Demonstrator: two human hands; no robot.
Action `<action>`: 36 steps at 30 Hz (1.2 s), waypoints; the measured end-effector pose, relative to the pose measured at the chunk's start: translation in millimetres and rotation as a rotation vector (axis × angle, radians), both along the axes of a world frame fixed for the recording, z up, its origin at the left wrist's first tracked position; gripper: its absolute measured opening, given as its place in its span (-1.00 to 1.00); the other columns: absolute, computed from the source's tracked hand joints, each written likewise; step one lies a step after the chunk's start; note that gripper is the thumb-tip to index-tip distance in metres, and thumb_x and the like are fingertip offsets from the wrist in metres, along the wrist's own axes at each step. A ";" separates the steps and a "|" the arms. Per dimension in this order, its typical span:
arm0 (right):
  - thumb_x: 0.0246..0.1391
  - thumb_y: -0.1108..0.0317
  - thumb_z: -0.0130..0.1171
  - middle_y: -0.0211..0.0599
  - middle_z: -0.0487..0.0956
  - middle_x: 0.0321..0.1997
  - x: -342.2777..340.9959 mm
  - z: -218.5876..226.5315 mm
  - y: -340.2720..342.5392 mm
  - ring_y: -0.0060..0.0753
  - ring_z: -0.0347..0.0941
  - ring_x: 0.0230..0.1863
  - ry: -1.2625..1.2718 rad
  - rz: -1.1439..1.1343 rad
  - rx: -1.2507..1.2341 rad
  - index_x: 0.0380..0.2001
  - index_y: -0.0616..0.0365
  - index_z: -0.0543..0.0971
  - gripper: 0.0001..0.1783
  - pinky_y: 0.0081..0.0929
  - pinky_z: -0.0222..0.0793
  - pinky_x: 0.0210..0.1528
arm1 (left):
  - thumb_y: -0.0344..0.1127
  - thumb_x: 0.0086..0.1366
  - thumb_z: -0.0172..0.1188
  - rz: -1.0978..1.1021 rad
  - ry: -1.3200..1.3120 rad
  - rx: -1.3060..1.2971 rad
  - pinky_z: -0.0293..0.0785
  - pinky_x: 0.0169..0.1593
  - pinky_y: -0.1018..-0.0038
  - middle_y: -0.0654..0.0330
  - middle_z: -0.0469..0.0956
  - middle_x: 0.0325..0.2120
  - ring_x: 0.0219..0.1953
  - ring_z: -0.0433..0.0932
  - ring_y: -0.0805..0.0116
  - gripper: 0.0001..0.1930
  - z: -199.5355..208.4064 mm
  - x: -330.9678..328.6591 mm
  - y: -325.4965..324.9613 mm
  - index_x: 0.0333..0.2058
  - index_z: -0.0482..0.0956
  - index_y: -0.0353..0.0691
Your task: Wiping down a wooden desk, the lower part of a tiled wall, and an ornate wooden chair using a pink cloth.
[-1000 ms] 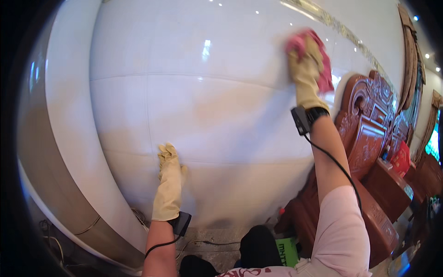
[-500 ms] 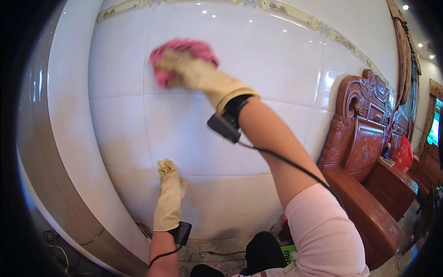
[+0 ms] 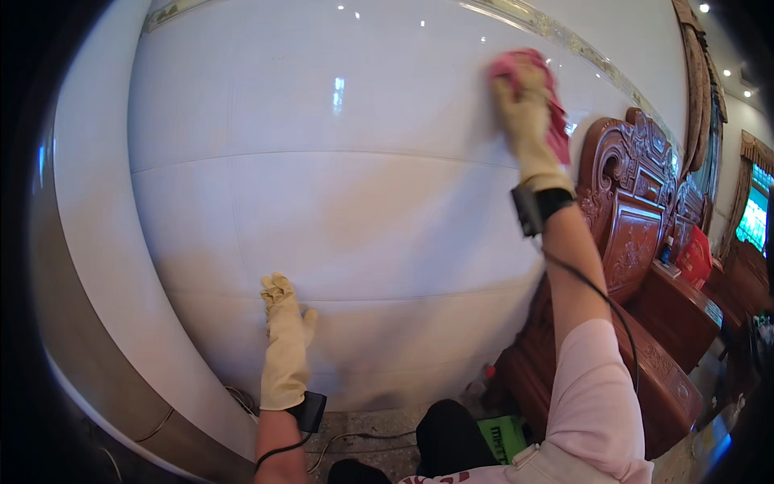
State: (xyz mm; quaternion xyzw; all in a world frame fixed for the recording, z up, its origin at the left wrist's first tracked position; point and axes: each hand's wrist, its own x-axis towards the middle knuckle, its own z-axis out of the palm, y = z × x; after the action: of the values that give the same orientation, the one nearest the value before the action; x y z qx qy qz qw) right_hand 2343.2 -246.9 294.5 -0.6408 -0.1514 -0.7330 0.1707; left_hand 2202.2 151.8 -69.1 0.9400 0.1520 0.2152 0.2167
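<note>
A pink cloth is pressed against the glossy white tiled wall at the upper right, and my right hand, in a pale yellow rubber glove, grips it. Part of the cloth hangs down beside the wrist. Lower on the same wall, at the left, my left hand wears a matching glove. It rests with its thumb apart from the fingers and holds nothing. Each wrist carries a black strapped device with a cable, the right one just below the glove cuff.
A carved reddish-brown wooden chair stands against the wall on the right. A rounded white column borders the left side. Cables run along the floor by my knees, near a green printed item. A red bag sits farther right.
My right hand has swept the pink cloth across the wall from the upper left to the upper right, near the chair. The left hand stays at about the same spot on the wall.
</note>
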 end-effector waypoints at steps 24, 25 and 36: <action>0.31 0.10 0.10 0.14 0.29 0.49 4.5 -199.3 -74.7 0.26 0.12 0.53 -0.134 -0.168 -0.145 0.46 0.18 0.26 -0.26 0.09 -0.05 0.56 | -0.30 0.28 0.34 0.026 -0.372 0.120 -0.11 0.57 0.13 -0.29 -0.14 0.52 0.56 -0.12 -0.20 0.00 -39.5 22.8 20.2 0.51 -0.16 -0.34; 0.25 0.19 0.12 0.22 0.31 0.45 -11.7 -241.6 -64.5 0.32 0.20 0.47 -0.026 -0.127 -0.197 0.43 0.13 0.32 -0.29 0.16 0.06 0.49 | -0.30 0.28 0.34 -0.009 -0.360 0.122 -0.11 0.57 0.13 -0.29 -0.14 0.52 0.56 -0.12 -0.20 0.00 -33.7 20.9 8.1 0.51 -0.16 -0.34; -0.01 0.35 0.36 -0.10 0.67 0.07 -117.0 -143.0 -155.6 0.06 0.59 0.02 -0.185 -0.320 -0.477 0.11 0.00 0.61 -0.47 -0.07 0.52 0.03 | -0.28 0.39 0.28 -0.399 -0.969 -0.034 0.01 0.52 0.01 -0.19 0.02 0.50 0.54 -0.03 -0.20 -0.17 89.9 23.3 -116.0 0.52 0.04 -0.09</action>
State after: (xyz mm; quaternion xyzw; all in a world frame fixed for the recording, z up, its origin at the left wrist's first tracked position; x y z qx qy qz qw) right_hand 2226.1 -402.4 151.4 -0.6090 -0.2314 -0.7496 -0.1170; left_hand 2225.5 35.8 20.8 0.7395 -0.1445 0.5774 0.3143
